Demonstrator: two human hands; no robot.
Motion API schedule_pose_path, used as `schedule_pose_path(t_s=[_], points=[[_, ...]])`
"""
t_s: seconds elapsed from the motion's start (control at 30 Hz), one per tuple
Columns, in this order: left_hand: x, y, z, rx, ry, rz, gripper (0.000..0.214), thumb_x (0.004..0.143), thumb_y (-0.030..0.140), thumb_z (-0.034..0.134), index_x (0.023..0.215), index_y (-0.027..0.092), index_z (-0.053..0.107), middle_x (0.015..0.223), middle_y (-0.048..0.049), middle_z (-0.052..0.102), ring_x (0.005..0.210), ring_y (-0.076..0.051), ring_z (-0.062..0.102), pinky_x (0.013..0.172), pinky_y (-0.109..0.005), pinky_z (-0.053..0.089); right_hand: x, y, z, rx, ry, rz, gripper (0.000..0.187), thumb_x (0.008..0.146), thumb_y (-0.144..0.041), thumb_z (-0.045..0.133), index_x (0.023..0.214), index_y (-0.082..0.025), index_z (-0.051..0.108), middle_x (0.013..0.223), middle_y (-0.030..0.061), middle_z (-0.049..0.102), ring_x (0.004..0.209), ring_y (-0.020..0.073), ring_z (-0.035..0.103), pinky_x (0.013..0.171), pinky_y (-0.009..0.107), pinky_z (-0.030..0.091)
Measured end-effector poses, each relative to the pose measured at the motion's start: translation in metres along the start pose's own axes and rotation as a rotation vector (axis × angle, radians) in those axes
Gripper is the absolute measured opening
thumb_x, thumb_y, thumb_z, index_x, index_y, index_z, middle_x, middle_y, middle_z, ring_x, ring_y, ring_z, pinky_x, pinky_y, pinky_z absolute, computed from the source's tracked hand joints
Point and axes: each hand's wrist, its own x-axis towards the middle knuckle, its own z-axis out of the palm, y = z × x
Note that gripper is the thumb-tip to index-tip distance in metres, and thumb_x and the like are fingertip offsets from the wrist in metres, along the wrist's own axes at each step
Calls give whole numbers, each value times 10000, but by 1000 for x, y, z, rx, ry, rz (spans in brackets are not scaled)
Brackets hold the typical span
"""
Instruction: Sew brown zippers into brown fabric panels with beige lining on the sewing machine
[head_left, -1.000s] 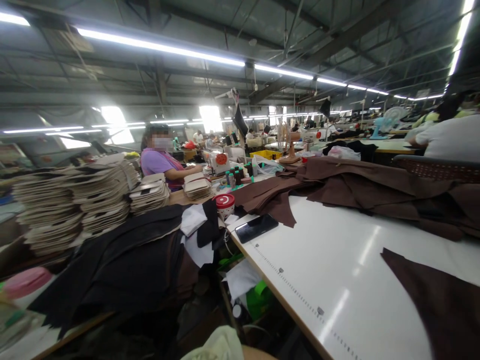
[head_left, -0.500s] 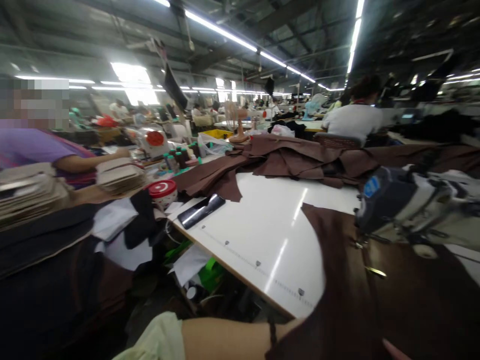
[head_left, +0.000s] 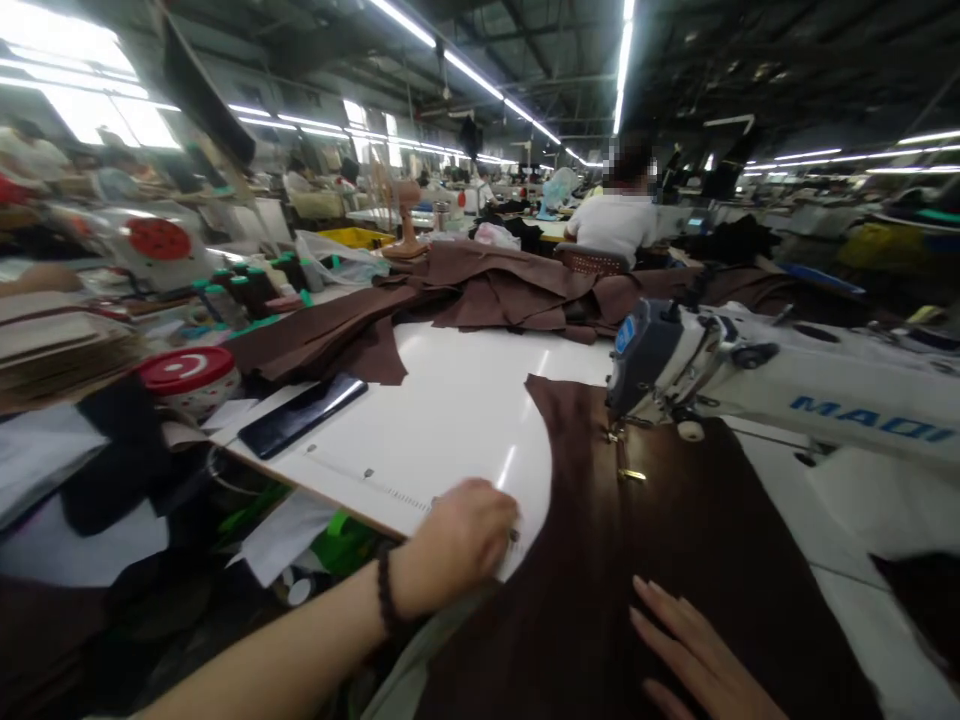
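My left hand [head_left: 469, 530], with a dark beaded bracelet at the wrist, is over the white table beside the left edge of a dark brown fabric piece [head_left: 570, 600]. Its fingers are curled and slightly blurred; whatever may be in them is hidden. My right hand [head_left: 697, 650] lies on the brown fabric, fingers stretched out and apart. Beyond both hands, a sewing machine [head_left: 795, 370] stands with its needle area over the far part of this fabric. A small brass-coloured guide [head_left: 632, 474] shows near its presser foot.
Brown fabric pieces [head_left: 495, 285] are heaped along the table's back. A phone [head_left: 304, 415] and a red-lidded tub [head_left: 187, 378] are at the left, with thread spools [head_left: 251, 290] behind. Stacked pieces [head_left: 60, 350] stand farther left. A person in white [head_left: 615, 220] sits beyond the heap.
The view has swung right, bringing more of the sewing machine into sight. My left hand has come out from behind the brown fabric, and my right hand shows more fully on it.
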Motion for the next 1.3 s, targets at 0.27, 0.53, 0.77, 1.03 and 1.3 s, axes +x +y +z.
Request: schedule_pose_path(t_s=[0.27, 0.53, 0.77, 1.03, 1.3], points=[[38, -7, -11, -242, -287, 145, 427, 865, 475, 493, 1196, 211, 547, 1273, -80, 521, 1154, -226, 507, 968, -359, 432, 15, -23, -18, -19, -167, 195, 388, 839, -210, 503, 1227, -209, 515, 1322, 50, 460, 1224, 188, 433, 997, 381, 430], [17, 29, 45, -133, -436, 354, 843, 719, 583, 610, 1363, 125, 317, 1423, -202, 264, 1316, -316, 255, 1035, -514, 310, 15, -26, -16, 17, -158, 211, 417, 841, -131, 451, 1257, -133, 449, 1317, 77, 462, 1242, 173, 405, 1022, 425, 405], [16, 30, 52, 31, -405, 431, 763, 720, 442, 690, 1319, 92, 371, 1393, -204, 330, 1287, -314, 322, 1020, -484, 353, 19, -24, -21, 97, -166, 222, 340, 851, -163, 459, 1187, -151, 511, 1278, 79, 497, 1201, 188, 441, 1034, 457, 382], [16, 35, 65, 185, -346, 472, 522, 809, 182, 602, 1287, 93, 414, 1346, -176, 419, 1235, -306, 403, 1006, -462, 371, 36, -22, -17, 189, -83, 358, 201, 863, -165, 452, 1017, -152, 581, 1054, 69, 601, 1008, 175, 535, 989, 427, 414], [30, 34, 49, 15, -355, 393, 577, 783, 431, 625, 1207, 64, 492, 1280, -188, 485, 1154, -301, 486, 956, -451, 437, 37, -13, -20, -26, -292, 334, 434, 879, -289, 454, 1295, -171, 417, 1411, 97, 328, 1300, 260, 301, 1034, 599, 257]])
